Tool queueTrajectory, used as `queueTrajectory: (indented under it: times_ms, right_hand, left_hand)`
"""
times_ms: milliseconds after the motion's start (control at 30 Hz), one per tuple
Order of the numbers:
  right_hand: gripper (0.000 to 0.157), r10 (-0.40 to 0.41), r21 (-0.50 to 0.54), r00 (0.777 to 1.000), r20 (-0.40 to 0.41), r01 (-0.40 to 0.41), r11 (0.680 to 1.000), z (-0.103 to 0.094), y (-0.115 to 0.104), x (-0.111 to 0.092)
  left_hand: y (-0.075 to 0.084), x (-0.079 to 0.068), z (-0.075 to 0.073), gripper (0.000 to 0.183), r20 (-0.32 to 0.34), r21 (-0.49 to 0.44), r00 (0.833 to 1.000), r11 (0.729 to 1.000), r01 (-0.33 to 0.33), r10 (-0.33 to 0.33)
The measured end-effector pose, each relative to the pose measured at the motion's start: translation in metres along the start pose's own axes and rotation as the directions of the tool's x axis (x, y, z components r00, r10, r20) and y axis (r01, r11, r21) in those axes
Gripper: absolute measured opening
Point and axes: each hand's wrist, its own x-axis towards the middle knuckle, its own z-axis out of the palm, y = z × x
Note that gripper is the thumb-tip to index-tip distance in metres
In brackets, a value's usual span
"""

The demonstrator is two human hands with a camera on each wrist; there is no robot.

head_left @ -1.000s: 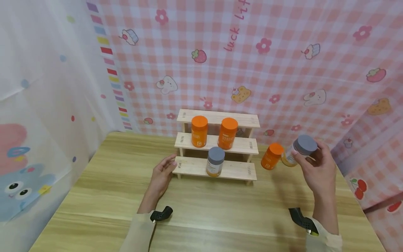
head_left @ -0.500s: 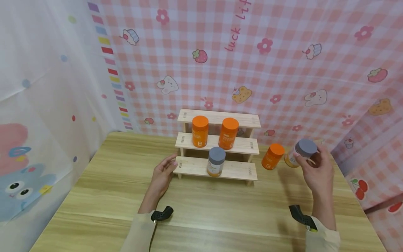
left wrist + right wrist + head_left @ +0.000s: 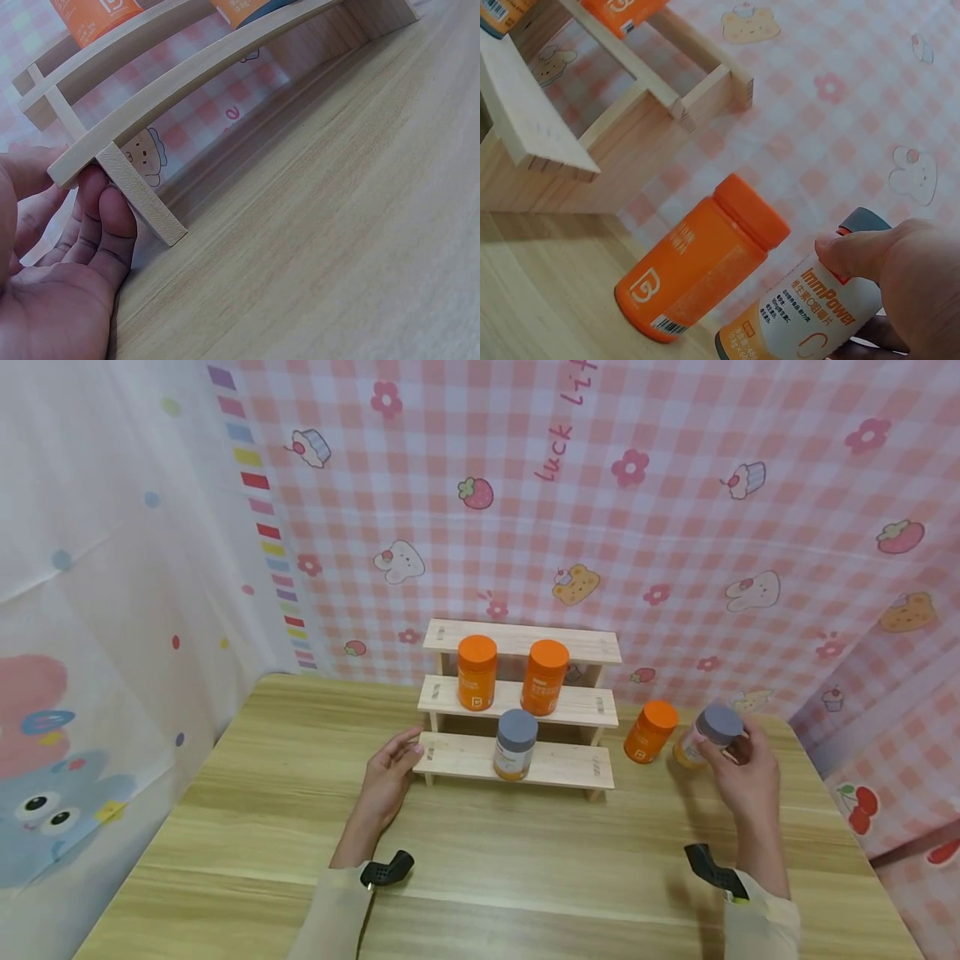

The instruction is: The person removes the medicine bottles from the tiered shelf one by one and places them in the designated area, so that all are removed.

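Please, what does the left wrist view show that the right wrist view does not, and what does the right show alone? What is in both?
Only left wrist: the left hand, gripping the rack at its end.

Only right wrist: the right hand holding a grey-capped jar, and the orange jar beside it.

Both: parts of the rack, of shelved jars, of the table and of the checked cloth.

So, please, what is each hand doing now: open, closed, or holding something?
Left hand: holding the wooden rack at its lower left end.
Right hand: holding a grey-lidded jar.
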Motion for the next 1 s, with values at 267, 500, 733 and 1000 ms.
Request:
queueTrajectory:
  times_ms: [267,500,733,1000]
  right_hand:
    - [0.074,-0.006,0.001,0.999,0.052,0.006,1.000,0.008,0.012,0.002]
    - [0.076,0.001,0.040,0.996,0.092,-0.004,0.999,0.016,0.018,0.004]
    - [0.082,0.010,0.057,0.994,0.107,-0.016,0.998,0.015,0.015,0.003]
    - [0.087,-0.036,0.047,0.997,0.066,0.033,0.998,0.010,0.006,-0.002]
  left_hand:
    - [-0.001,0.002,0.000,0.046,-0.005,-0.002,1.000,1.000,-0.013,0.013]
    - [-0.001,0.002,0.000,0.046,-0.002,-0.005,1.000,1.000,-0.011,0.011]
    - [-0.002,0.001,0.001,0.044,-0.010,0.005,1.000,1.000,-0.002,0.003]
    - [-0.002,0.001,0.001,0.045,-0.013,-0.002,1.000,1.000,-0.008,0.007]
